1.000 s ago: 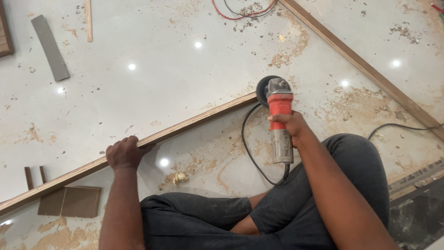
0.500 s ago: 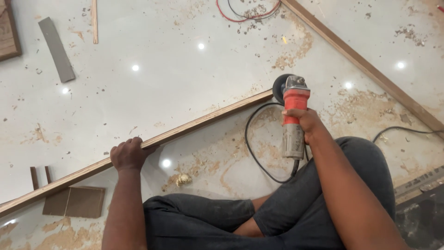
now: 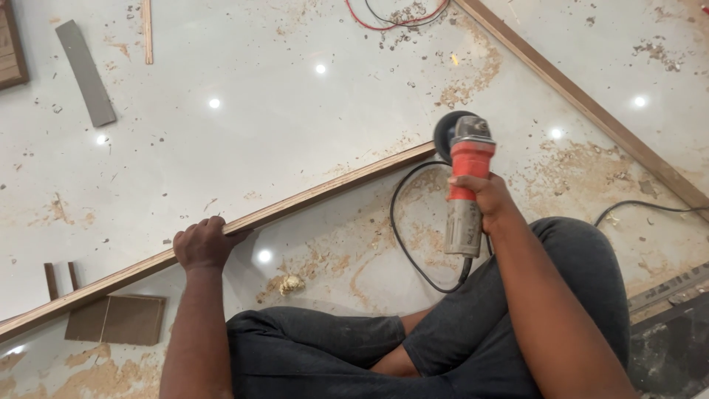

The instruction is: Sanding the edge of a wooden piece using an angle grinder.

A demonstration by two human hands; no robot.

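Left hand [image 3: 203, 242] clamped over wood strip [image 3: 295, 207] on floor [image 3: 295, 125]. Right hand [image 3: 484, 196] wrapped round grinder [image 3: 465, 181], disc at strip's 2 o'clock end. Sawdust scattered; trimming judged unfinished.

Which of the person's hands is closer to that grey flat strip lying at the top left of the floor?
Left. The left hand grips the long wooden strip below the grey strip; the right hand holds the angle grinder far off to its right.
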